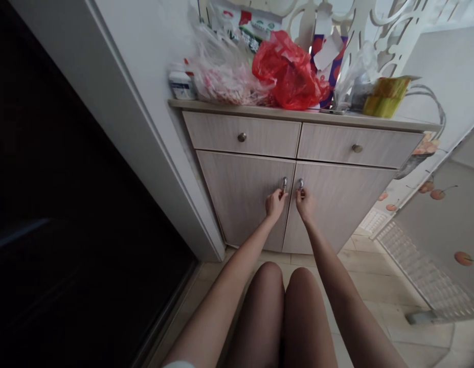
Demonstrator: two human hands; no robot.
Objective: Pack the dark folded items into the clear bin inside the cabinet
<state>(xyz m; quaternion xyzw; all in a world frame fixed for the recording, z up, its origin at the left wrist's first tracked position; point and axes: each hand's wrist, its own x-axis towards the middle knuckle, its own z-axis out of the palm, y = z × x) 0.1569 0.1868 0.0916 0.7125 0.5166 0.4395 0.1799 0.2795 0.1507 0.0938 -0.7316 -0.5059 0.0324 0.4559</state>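
Straight ahead stands a pale wood-grain cabinet with two drawers above two doors. My left hand [275,204] is closed around the lower end of the metal handle [285,181] on the left door [244,189]. On the right door [344,199], my right hand [305,203] pinches the matching handle [301,183]. Both doors are closed, with a narrow seam between them. Each drawer, the left one [217,130] and the right one [329,143], has a round knob and is closed too. What is inside the cabinet is hidden.
On the cabinet top [229,108] sit a white bottle [181,84], a clear plastic bag [229,82], a red plastic bag [286,71] and a yellow box [386,97]. A dark doorway [68,230] lies at left; a white panel with cherry pictures [447,225] stands at right. My knees are below the doors.
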